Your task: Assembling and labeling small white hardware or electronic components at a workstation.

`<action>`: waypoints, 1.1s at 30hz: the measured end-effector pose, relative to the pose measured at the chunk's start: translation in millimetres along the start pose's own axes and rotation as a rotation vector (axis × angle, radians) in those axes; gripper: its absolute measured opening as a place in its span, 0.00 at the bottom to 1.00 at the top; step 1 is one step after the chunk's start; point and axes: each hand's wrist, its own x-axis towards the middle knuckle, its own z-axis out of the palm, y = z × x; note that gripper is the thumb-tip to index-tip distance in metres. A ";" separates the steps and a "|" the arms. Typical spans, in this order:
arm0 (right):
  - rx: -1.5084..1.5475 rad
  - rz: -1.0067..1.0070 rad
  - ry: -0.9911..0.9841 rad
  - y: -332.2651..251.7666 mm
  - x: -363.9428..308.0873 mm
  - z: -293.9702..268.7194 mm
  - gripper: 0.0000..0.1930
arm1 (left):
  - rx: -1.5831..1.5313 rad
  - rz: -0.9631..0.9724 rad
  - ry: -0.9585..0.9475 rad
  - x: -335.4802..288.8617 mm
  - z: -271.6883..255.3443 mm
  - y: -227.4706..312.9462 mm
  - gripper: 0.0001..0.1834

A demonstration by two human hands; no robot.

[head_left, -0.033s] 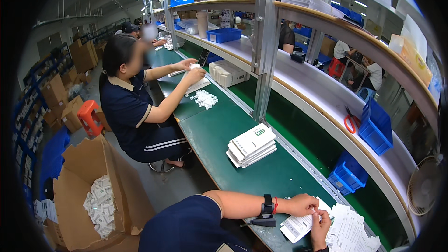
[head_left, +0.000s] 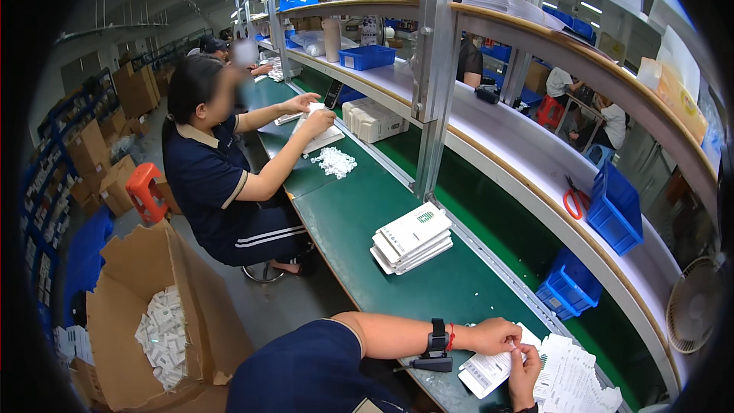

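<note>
**Left hand and right hand meeting over a white pack**

The two hands are coming together at the fingertips, thumbs and forefingers bunched at one spot. A small pale bit seems to be showing between them, but whether either hand is clamping on it, I cannot tell. The pack is lying flat on the green bench, just below the fingers, its near end sticking out past them. The bench is probably bearing its weight, which would be leaving both hands free for fine finger work.

Printed white sheets are lying fanned out just beside the right hand, likely near enough for a short reach. Farther along the bench, a stack of flat white packs is sitting well apart from the hands, perhaps so that it is not crowding them.

Beyond the stack, a co-worker is sitting with both hands raised near a heap of small white pieces. Red-handled scissors are lying on the shelf beside a blue bin, presumably being kept off the bench to save room.
</note>
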 end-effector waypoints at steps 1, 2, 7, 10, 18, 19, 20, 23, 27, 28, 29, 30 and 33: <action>0.019 -0.037 0.004 8.6 -1.0 -0.7 0.04 | -0.001 0.005 0.002 -1.1 1.0 1.3 0.06; 0.038 -0.079 0.005 16.2 1.3 -1.9 0.05 | -0.007 -0.017 -0.023 -0.8 -0.3 2.4 0.06; 0.019 -0.068 -0.029 3.8 -2.3 1.3 0.07 | -0.011 -0.031 -0.037 -6.5 -3.3 1.1 0.07; -0.012 -0.046 -0.044 -7.5 -5.8 -3.0 0.08 | 0.000 -0.036 -0.058 -5.1 -4.1 5.8 0.07; 0.078 0.028 -0.059 -5.7 -6.6 -7.6 0.08 | -0.025 -0.033 -0.081 -1.7 -4.9 5.5 0.08; 0.084 0.033 -0.058 -4.7 -6.3 -8.2 0.08 | -0.032 -0.033 -0.078 -1.8 -5.3 5.7 0.08; 0.069 0.034 -0.067 -4.0 -5.8 -9.9 0.08 | -0.040 -0.032 -0.078 -0.8 -5.0 5.7 0.08; 0.068 0.037 -0.076 -6.4 -4.7 -11.1 0.08 | -0.036 -0.034 -0.084 0.8 -6.2 7.2 0.08; 0.136 0.032 -0.100 5.1 -0.2 -8.4 0.06 | -0.040 -0.042 -0.101 -1.3 -8.4 10.7 0.08; 0.138 0.035 -0.101 5.6 -3.6 -9.6 0.06 | -0.037 -0.042 -0.096 -3.1 -9.1 13.0 0.08; 0.113 0.029 -0.105 -1.8 -6.9 -9.2 0.07 | -0.033 -0.041 -0.089 -5.0 -9.8 14.1 0.08; 0.089 0.025 -0.109 -6.1 -9.8 -8.1 0.08 | -0.033 -0.044 -0.088 -7.5 -9.9 14.7 0.08; 0.100 -0.002 -0.076 -5.6 -15.1 -7.7 0.13 | -0.041 -0.022 -0.092 -9.6 -7.5 15.2 0.07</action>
